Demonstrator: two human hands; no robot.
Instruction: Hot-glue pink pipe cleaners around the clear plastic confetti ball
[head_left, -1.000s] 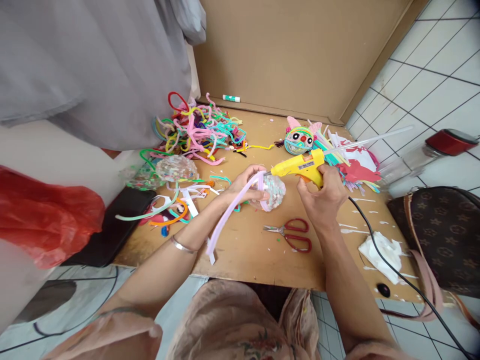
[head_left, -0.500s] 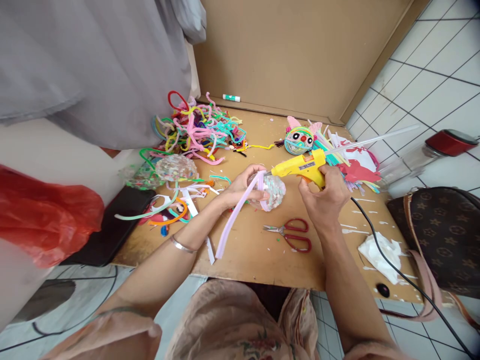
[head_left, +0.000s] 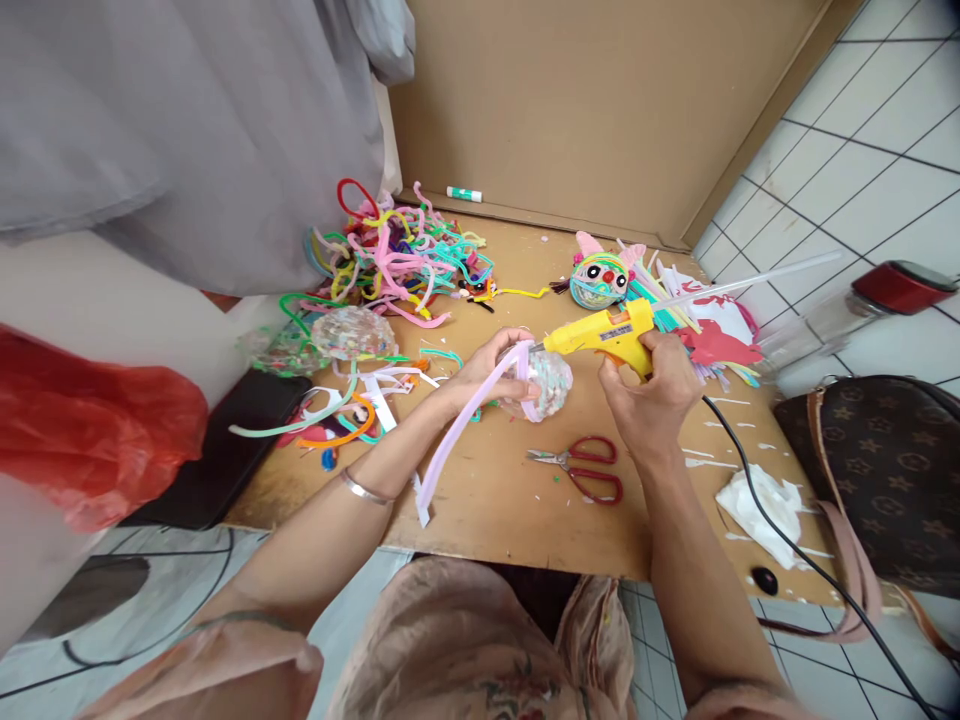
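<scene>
My left hand (head_left: 501,372) is closed around a clear, speckled ball (head_left: 553,386). A lilac pipe cleaner (head_left: 466,415) wraps part of the ball, and its long loose end hangs down toward the table's front edge. My right hand (head_left: 651,388) grips a yellow hot glue gun (head_left: 600,335), forefinger at the trigger. The gun's metal tip meets the pipe cleaner at the top of the ball, close to my left fingers. A long clear glue stick (head_left: 757,278) sticks out of the gun's back. Scissors with red handles (head_left: 592,468) lie on the table below the ball.
A heap of coloured pipe cleaners (head_left: 397,255) fills the back left, with another clear ball (head_left: 352,333) before it. A decorated face ball (head_left: 598,278) stands at the back. The gun's black cord (head_left: 757,490) passes a crumpled tissue (head_left: 763,510) and a brown handbag (head_left: 877,480).
The loose end of the lilac pipe cleaner has swung a little to the left. Both hands, the ball and the glue gun stay nearly where they were.
</scene>
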